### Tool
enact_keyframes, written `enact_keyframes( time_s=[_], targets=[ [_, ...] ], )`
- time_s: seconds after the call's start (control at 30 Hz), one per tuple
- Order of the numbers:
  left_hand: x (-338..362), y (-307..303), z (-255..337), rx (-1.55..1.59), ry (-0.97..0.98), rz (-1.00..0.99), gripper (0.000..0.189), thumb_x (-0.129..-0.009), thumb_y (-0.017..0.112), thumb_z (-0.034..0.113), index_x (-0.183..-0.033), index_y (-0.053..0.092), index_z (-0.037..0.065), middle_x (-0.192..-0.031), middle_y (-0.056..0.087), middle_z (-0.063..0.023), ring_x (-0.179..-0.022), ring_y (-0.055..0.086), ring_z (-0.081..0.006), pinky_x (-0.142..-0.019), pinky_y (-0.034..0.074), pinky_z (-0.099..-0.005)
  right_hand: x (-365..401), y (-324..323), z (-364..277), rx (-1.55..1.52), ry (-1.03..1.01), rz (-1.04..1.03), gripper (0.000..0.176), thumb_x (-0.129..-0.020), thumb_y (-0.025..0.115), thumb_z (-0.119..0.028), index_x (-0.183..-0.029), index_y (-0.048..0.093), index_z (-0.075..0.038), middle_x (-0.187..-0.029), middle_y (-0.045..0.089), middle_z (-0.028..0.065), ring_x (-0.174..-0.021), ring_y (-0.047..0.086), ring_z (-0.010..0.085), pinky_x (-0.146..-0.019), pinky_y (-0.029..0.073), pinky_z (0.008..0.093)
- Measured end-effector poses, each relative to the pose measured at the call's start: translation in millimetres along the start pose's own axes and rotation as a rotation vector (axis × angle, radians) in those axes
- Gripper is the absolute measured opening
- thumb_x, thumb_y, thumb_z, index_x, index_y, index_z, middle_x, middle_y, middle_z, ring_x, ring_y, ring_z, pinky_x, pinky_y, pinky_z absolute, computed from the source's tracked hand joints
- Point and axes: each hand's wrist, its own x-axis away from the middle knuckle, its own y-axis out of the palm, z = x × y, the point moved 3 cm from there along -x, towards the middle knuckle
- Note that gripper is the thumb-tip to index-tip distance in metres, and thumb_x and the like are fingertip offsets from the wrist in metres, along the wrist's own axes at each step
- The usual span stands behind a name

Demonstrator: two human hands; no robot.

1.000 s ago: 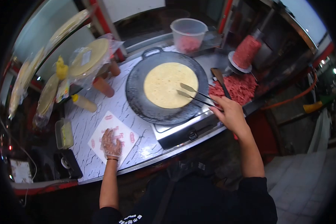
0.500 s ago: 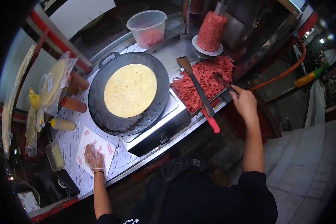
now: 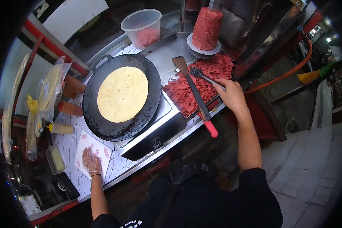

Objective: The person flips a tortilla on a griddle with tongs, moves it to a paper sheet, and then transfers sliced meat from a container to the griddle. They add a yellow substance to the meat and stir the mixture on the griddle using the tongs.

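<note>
My right hand (image 3: pixel 230 95) grips a pair of tongs (image 3: pixel 206 77), their dark head over the shaved red meat (image 3: pixel 216 72) in the metal tray. Across the meat lies a spatula (image 3: pixel 193 87) with a long black handle, and a red knife-like handle (image 3: pixel 212 130) sticks out below it. In a clear plastic glove, my left hand (image 3: pixel 91 161) rests with fingers stretched out on a printed paper sheet (image 3: pixel 102 154). Between my hands, a round flatbread (image 3: pixel 122 94) lies on a black griddle pan (image 3: pixel 140 123) atop a stove (image 3: pixel 155 129).
Behind the tray stands a vertical meat cone (image 3: pixel 207 28) on a spit. A clear bucket (image 3: pixel 140 21) with some meat is at the back. Sauce bottles (image 3: pixel 70 109), a yellow-tipped bottle (image 3: pixel 61 128), bagged flatbreads (image 3: pixel 51 83) and a small plastic container (image 3: pixel 56 159) line the left.
My right hand has drawn the tongs leftward across the meat, toward the spatula. The whole view has shifted slightly. My left hand stays on the paper.
</note>
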Motion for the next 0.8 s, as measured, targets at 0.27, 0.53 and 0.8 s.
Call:
enact_keyframes(
  time_s=[0.27,0.53,0.8],
  targets=[
    [0.3,-1.7,-1.8,-0.011,-0.027,-0.009,0.056,-0.092,0.061,0.024,-0.144,0.054,0.003,-0.151,0.053,-0.0189,-0.143,0.044,-0.0384,-0.123,0.029,-0.0483,14.8,-66.9,21.8,-0.184,0.077,0.123,0.033,-0.093,0.073,-0.027,-0.113,0.076,-0.001,-0.078,0.072,0.0174,-0.075,0.073,0.0219,-0.070,0.052,0.0347],
    [0.0,-2.7,-1.6,0.012,-0.039,-0.008,0.057,-0.088,0.060,0.017,-0.143,0.055,0.003,-0.149,0.053,-0.0200,-0.144,0.043,-0.0385,-0.123,0.027,-0.0495,26.6,-68.6,45.6,0.033,0.153,0.164,0.033,-0.094,0.071,-0.032,-0.113,0.076,-0.005,-0.084,0.073,0.0219,-0.081,0.072,0.0373,-0.074,0.054,0.0433],
    [0.2,-0.2,-3.7,0.048,0.018,0.033,0.057,-0.086,0.061,0.016,-0.141,0.055,0.001,-0.148,0.054,-0.0214,-0.142,0.044,-0.0401,-0.122,0.029,-0.0497,5.9,-89.6,9.6,0.355,0.032,0.121,0.029,-0.092,0.072,-0.032,-0.109,0.079,-0.011,-0.097,0.075,0.0193,-0.094,0.071,0.0408,-0.084,0.056,0.0493]
  ],
)
